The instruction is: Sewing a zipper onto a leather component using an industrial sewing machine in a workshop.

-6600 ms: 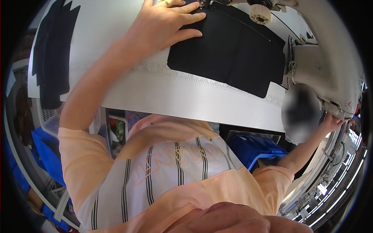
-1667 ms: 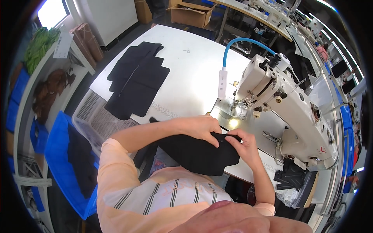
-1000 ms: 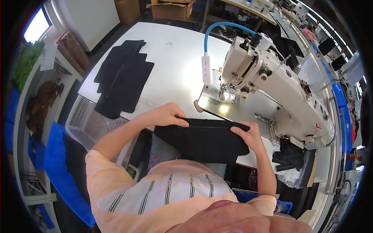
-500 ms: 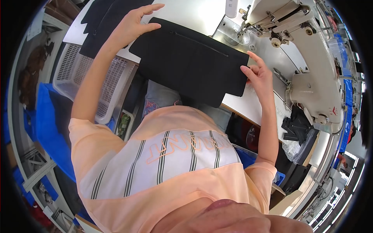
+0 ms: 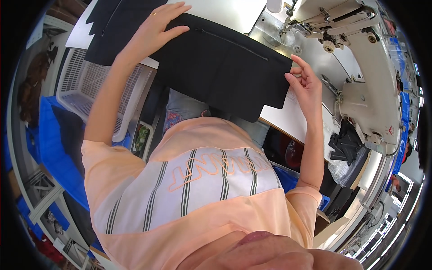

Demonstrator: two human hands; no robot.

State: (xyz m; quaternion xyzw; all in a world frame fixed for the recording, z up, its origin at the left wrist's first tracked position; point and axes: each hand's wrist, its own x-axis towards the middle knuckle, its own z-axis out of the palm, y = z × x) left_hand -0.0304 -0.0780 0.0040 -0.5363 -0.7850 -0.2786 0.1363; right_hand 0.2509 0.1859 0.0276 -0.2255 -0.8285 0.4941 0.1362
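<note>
A black fabric piece with a zipper [image 5: 225, 67] lies stretched across the front edge of the white sewing table [image 5: 225, 13], its lower part hanging over my lap. My left hand [image 5: 159, 27] presses flat on its left end, fingers spread. My right hand [image 5: 303, 83] pinches its right edge beside the sewing machine [image 5: 355, 58]. The machine's needle area [image 5: 288, 18] is just beyond the fabric's far right corner.
More black fabric pieces [image 5: 112, 27] are stacked at the table's left. A white mesh basket [image 5: 90, 85] stands left of my lap, a blue bin [image 5: 49, 135] beyond it. Dark cloth scraps [image 5: 344, 144] hang right of the machine.
The view has swung down toward my body. The black piece was lifted from under the machine and spread along the table edge between both hands.
</note>
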